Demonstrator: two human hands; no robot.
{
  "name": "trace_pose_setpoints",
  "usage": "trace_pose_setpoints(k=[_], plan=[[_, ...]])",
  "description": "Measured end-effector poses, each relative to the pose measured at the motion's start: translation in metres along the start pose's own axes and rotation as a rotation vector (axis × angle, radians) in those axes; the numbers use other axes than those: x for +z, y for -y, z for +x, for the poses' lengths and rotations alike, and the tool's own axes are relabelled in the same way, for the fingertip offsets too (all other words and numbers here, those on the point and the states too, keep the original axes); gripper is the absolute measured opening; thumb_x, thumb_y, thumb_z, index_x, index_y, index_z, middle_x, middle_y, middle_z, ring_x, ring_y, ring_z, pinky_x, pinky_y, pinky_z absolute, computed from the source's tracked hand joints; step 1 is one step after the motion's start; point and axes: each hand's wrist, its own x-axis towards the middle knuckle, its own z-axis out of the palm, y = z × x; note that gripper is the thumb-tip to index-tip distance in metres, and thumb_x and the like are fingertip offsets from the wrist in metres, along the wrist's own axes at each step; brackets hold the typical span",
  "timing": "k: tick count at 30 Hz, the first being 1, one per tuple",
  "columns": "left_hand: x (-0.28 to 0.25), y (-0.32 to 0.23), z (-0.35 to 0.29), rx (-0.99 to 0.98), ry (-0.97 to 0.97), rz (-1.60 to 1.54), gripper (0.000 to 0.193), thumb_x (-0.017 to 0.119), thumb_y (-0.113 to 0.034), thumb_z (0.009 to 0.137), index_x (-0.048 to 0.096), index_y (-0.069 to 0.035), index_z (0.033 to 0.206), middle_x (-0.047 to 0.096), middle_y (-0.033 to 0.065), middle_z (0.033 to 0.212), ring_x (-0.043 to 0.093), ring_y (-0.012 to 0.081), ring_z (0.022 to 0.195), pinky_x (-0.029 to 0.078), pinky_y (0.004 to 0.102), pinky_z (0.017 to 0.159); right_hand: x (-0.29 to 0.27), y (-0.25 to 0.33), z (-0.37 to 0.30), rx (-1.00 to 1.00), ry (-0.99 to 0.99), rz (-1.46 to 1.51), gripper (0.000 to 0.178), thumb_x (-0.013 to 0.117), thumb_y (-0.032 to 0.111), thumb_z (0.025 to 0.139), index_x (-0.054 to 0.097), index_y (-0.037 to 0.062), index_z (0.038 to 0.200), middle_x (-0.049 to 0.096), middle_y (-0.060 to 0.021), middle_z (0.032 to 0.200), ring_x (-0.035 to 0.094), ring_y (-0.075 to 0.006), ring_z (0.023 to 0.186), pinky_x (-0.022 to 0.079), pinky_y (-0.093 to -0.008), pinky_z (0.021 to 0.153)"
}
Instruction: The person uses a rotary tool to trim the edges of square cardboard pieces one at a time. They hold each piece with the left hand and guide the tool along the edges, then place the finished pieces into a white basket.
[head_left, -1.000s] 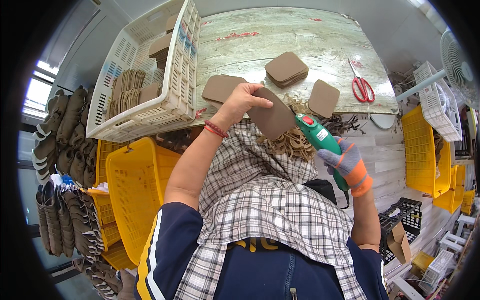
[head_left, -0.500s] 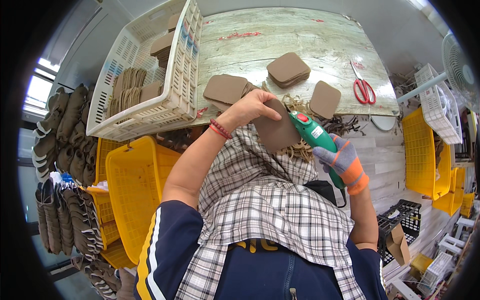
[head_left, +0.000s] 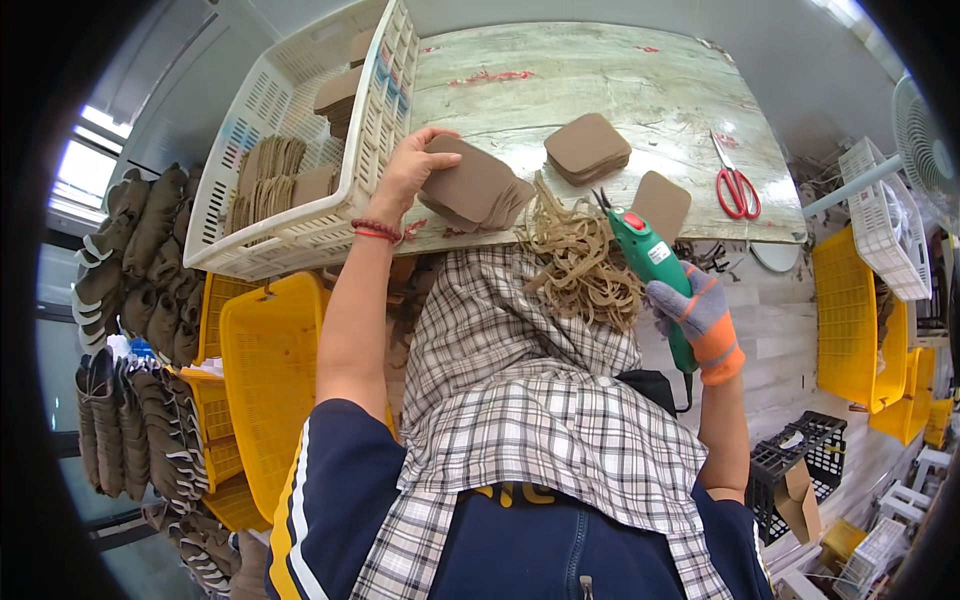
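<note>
– Left hand point(head_left: 408, 172) has moved leftward, away from the green plastic handheld tool point(head_left: 652, 255). Holding anything?

– Pinching a fanned stack of brown, round-cornered flat pieces point(head_left: 474, 188) on the pale wood-patterned surface point(head_left: 620, 85). Right hand point(head_left: 698, 308), in its grey-and-orange glove point(head_left: 718, 350), grips that tool, tangled tan strips point(head_left: 580, 262) to its left.

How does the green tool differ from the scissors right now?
The green tool is gripped in the gloved right hand, while the scissors lie on the table. The green tool has one thick body with a small red button; the scissors have two red finger loops. A dark cord runs from the green tool, whereas the scissors have none. Both point away from the person.
</note>
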Motion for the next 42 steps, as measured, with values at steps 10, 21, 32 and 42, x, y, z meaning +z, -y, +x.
trace_pose_setpoints(k=[10,21,32,42], plan=[[0.161,-0.024,0.070,0.250,-0.052,1.065,0.061,0.058,-0.043,0.086,0.050,0.000,0.128,0.040,0.0202,0.139,0.018,0.0369,0.139,0.011,0.0585,0.109,-0.017,-0.025,0.008,-0.012,-0.152,-0.045,0.035,0.077,0.026,0.077,0.060,0.0009,0.096,0.058,-0.0008,0.065,0.050,-0.0069,0.046,0.039,-0.0224,0.041],[0.175,-0.025,0.040,0.183,-0.223,-0.026,0.029,0.071,-0.004,0.074,0.051,-0.003,0.094,0.059,0.0110,0.105,0.051,0.0256,0.105,0.038,0.0403,0.097,-0.021,-0.025,0.008,-0.026,-0.221,-0.025,0.033,0.076,0.025,0.078,0.060,0.0016,0.095,0.057,0.0002,0.066,0.049,-0.0062,0.048,0.039,-0.0225,0.042],[0.199,-0.058,-0.008,-0.041,-0.037,-1.740,0.036,0.064,0.006,0.082,0.052,-0.003,0.116,0.059,0.0083,0.114,0.056,0.0251,0.110,0.046,0.0420,0.101,0.003,0.008,-0.001,-0.156,-0.274,-0.059,0.035,0.076,0.025,0.078,0.061,0.0014,0.099,0.059,0.0010,0.068,0.049,-0.0050,0.049,0.040,-0.0211,0.044],[0.213,-0.062,-0.018,-0.010,0.040,-1.757,0.037,0.063,0.003,0.084,0.051,-0.003,0.118,0.058,0.0099,0.116,0.056,0.0257,0.111,0.045,0.0410,0.102,0.008,0.011,0.000,-0.172,-0.267,-0.054,0.034,0.075,0.024,0.079,0.062,0.0006,0.100,0.060,0.0003,0.070,0.049,-0.0045,0.050,0.039,-0.0207,0.044]])
